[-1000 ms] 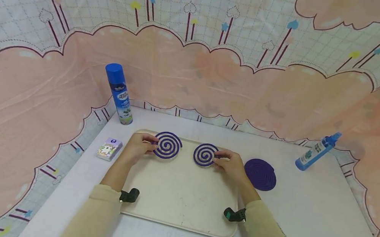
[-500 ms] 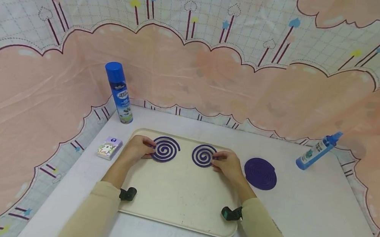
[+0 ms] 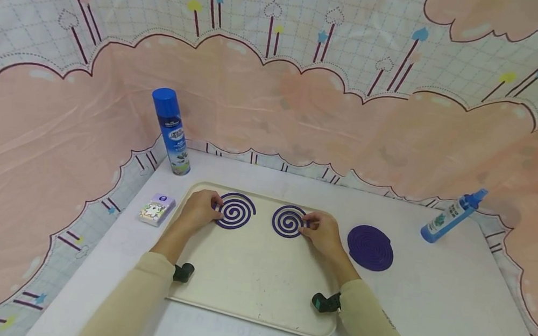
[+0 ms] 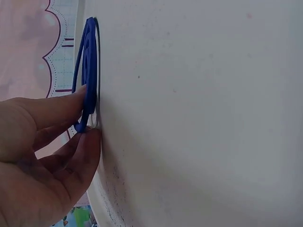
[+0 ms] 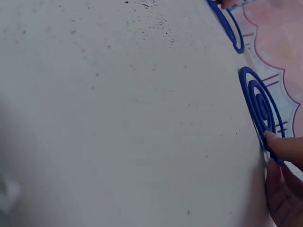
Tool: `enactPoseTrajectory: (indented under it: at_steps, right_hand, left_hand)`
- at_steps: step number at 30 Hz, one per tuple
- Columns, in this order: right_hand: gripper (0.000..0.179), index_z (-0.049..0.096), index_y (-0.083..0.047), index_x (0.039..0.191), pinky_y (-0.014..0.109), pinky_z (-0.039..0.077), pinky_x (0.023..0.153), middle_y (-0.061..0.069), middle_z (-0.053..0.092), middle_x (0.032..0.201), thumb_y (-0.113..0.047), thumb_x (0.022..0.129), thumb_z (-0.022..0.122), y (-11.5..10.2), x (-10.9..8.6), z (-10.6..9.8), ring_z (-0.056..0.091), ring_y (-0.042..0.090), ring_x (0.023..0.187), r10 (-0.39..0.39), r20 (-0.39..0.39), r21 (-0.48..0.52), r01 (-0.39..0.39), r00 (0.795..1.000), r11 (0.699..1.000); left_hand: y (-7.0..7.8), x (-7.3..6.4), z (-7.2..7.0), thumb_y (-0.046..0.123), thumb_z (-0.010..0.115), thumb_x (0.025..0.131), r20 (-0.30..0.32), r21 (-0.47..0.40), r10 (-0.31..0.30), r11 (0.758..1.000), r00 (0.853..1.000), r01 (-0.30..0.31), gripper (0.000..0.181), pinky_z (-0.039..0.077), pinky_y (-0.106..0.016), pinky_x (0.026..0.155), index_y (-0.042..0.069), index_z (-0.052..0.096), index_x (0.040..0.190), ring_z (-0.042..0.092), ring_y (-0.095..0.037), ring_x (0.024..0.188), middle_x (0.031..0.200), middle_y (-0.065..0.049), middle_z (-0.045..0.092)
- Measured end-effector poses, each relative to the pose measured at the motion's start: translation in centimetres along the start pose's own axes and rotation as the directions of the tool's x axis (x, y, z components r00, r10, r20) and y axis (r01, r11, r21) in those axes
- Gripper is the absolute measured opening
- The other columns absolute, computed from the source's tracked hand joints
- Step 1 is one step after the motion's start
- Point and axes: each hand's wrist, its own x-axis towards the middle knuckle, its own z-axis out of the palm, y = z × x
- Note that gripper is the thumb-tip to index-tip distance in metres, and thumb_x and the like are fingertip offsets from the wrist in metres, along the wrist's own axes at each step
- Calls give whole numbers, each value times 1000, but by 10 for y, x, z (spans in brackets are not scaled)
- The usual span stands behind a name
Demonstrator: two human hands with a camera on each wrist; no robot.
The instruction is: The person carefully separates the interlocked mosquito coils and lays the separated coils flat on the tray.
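Observation:
Near the tray's far edge, my left hand holds a dark purple mosquito coil by its outer left ring. Up close in the left wrist view, the coil appears nearly edge-on, with thumb and finger at its near end. A second, slightly smaller mosquito coil lies to the right of the first, a gap between them. My right hand pinches that one at its right edge; in the right wrist view the thumb is on the coil and the fingers are by its rim. Both coils are over the cream tray.
Right of the tray lies another tightly wound purple mosquito coil. A blue spray can stands at the back left, with a small lilac box before it. Toward the right stands a blue spray bottle. Patterned curtains border the table.
Both coils have come slightly nearer and lower onto the tray, the left one more so. My left fingers have shifted a little on the coil's edge.

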Motion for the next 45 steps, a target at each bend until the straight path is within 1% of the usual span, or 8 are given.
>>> enactPoseTrajectory:
  at_steps: [5, 13, 19, 23, 28, 33, 37, 45]
  right_hand:
    - [28, 74, -3, 107, 28, 53, 80, 13, 71, 106, -5, 81, 83, 1, -1, 2, 66, 21, 89, 3, -16, -6, -3, 1000, 1000]
    - [29, 73, -1, 107, 26, 48, 78, 13, 69, 96, -6, 80, 83, 2, -2, 3, 62, 20, 88, 11, -21, -1, -11, 1000, 1000]
    - [30, 73, -3, 110, 25, 49, 79, 13, 71, 100, -7, 82, 83, 3, -4, 4, 63, 21, 91, 45, -15, 1, -45, 999, 999]
    - [31, 73, -3, 111, 29, 50, 83, 13, 71, 103, -8, 82, 83, 2, -4, 3, 63, 22, 94, 65, -6, 9, -65, 998, 998]
    - [33, 72, -2, 114, 31, 51, 84, 14, 70, 105, -8, 83, 82, 0, -4, 2, 62, 23, 96, 73, 9, 1, -73, 997, 997]
    - [37, 71, -1, 118, 31, 49, 83, 14, 67, 109, -10, 84, 82, 0, -4, 2, 60, 22, 96, 72, 15, -19, -71, 997, 997]
    - [39, 70, -1, 120, 32, 50, 84, 14, 66, 112, -10, 84, 82, 1, -4, 3, 60, 23, 98, 78, 22, -25, -78, 997, 997]
    - [39, 69, -1, 121, 33, 49, 84, 14, 66, 111, -10, 85, 81, 1, -3, 4, 59, 23, 98, 78, 27, -21, -77, 997, 997]
  left_hand:
    - [0, 1, 2, 15, 85, 81, -1, 18, -2, 1000, 1000, 2, 32, 49, -45, 92, 3, 72, 107, 62, -31, 98, 104, -16, 69]
    - [-2, 1, 3, 15, 85, 80, -18, 25, 22, 999, 1000, -21, 36, 49, -47, 94, -2, 72, 109, 60, -32, 98, 104, -18, 66]
    - [-4, 0, 4, 16, 85, 80, -7, 21, 10, 1000, 1000, -10, 37, 49, -47, 96, -2, 72, 110, 60, -32, 100, 106, -19, 65]
    - [-2, -1, 3, 16, 85, 81, 7, 12, -6, 1000, 1000, 6, 37, 49, -48, 97, -2, 72, 111, 60, -33, 102, 108, -19, 65]
    - [-1, -1, 3, 15, 84, 83, 14, 15, -24, 1000, 1000, 24, 37, 49, -49, 99, -3, 71, 113, 60, -33, 103, 111, -20, 65]
    - [0, -1, 3, 14, 83, 83, 13, 9, -28, 1000, 1000, 27, 37, 49, -48, 98, -2, 71, 114, 60, -32, 103, 111, -19, 65]
    - [-1, -1, 3, 14, 83, 83, 17, 3, -27, 1000, 999, 27, 37, 49, -49, 100, -3, 70, 115, 60, -34, 105, 113, -20, 65]
    - [-1, -2, 3, 14, 81, 85, 22, -6, -40, 999, 999, 40, 38, 48, -49, 102, -3, 69, 116, 60, -34, 108, 116, -21, 64]
